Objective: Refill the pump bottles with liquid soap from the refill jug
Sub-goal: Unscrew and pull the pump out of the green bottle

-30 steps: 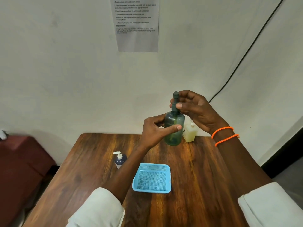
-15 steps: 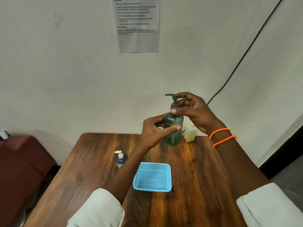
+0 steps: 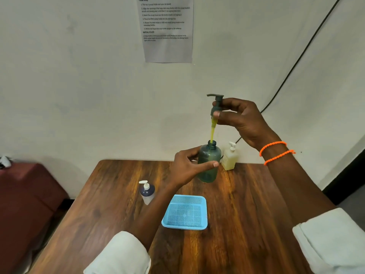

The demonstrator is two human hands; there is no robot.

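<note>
Pale wall with a printed notice and a dark cable behind; wooden table in the foreground, seen from above by the head camera. Left hand curled round the body of the green pump bottle, thumb across its front, holding it upright and raised above the far part of the table; right hand pinching the collar of the dark pump head between thumb and fingertips, lifted clear of the bottle neck; the yellow-tinted dip tube runs down from the head, its lower end at or inside the open mouth. Cream refill jug with a white pump top standing at the back edge, just beside the held bottle; a second pump bottle, dark above and clear below, standing apart to the left; blue mesh tray between the forearms. Step in hand, as judged: opening the first bottle, pump withdrawal nearly complete; no pouring yet. Next move calls for lifting the tube straight out, laying the dripping head aside, then bringing the jug to the mouth with the bottle kept steady and upright; the narrow neck suggests a slow pour.
</note>
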